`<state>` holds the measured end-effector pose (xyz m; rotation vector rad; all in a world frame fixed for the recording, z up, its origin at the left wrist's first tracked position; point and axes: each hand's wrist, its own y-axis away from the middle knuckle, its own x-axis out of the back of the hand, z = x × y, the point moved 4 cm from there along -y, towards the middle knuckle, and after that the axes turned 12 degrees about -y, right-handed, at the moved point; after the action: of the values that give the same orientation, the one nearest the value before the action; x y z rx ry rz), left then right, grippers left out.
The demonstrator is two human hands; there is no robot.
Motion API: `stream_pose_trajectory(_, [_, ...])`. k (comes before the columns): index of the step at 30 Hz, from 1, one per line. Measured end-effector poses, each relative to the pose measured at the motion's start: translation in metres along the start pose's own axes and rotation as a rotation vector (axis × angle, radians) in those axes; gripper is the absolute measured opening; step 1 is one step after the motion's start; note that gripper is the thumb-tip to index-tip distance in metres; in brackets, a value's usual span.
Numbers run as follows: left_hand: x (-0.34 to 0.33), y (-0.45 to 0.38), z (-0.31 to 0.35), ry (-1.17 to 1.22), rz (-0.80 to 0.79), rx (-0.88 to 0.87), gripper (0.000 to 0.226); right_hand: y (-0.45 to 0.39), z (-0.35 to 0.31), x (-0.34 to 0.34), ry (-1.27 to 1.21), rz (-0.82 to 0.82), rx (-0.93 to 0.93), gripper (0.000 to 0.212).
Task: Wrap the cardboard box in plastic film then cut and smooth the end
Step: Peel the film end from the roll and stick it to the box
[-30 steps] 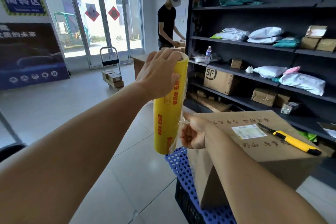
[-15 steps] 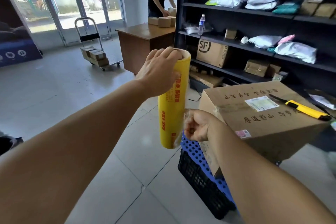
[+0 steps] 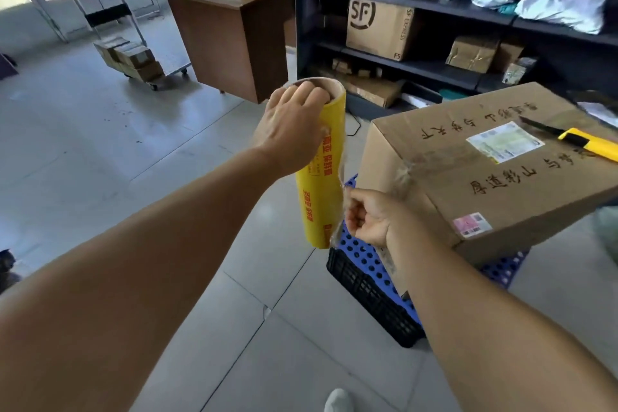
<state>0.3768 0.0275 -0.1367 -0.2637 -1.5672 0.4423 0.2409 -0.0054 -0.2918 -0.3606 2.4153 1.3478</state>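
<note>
A big cardboard box [image 3: 495,184] with handwritten characters and a shipping label lies on a blue perforated crate [image 3: 371,281]. My left hand [image 3: 292,130] grips the top end of an upright yellow roll of plastic film [image 3: 321,191], just left of the box. My right hand [image 3: 371,217] pinches the loose clear edge of the film beside the roll's lower half, close to the box's near left corner. A yellow utility knife [image 3: 588,144] rests on the box top at the far right.
Dark shelving [image 3: 418,0] with parcels and an SF box stands behind the box. A brown desk [image 3: 230,27] sits behind the roll. A hand trolley [image 3: 127,53] loaded with small boxes stands at the back left. Tiled floor spreads to the left.
The view has tipped downward and closer. Both hands keep their hold on the roll and the film edge, now nearer the box's left corner.
</note>
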Motion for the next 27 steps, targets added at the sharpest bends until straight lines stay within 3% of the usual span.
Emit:
stream_pose_trajectory(7, [-0.052,-0.016,0.014,0.009,-0.008,-0.070,0.035,-0.025,0.001,0.020,-0.155,0.220,0.356,0.026])
stream_pose_trajectory(13, [-0.090,-0.023,0.034,-0.026,-0.005,-0.341,0.033,-0.050,0.024,0.039,-0.282,0.396,0.233,0.021])
stream_pose_trajectory(18, [-0.121,-0.022,0.041,-0.013,0.051,-0.517,0.030,-0.074,0.043,0.041,-0.374,0.445,0.262,0.011])
stream_pose_trajectory(22, [-0.125,-0.027,0.024,0.025,0.083,-0.521,0.034,-0.086,0.046,0.039,-0.436,0.416,0.260,0.007])
stream_pose_trajectory(27, [-0.130,-0.020,0.007,0.028,0.073,-0.386,0.038,-0.093,0.055,0.020,-0.545,0.309,0.128,0.017])
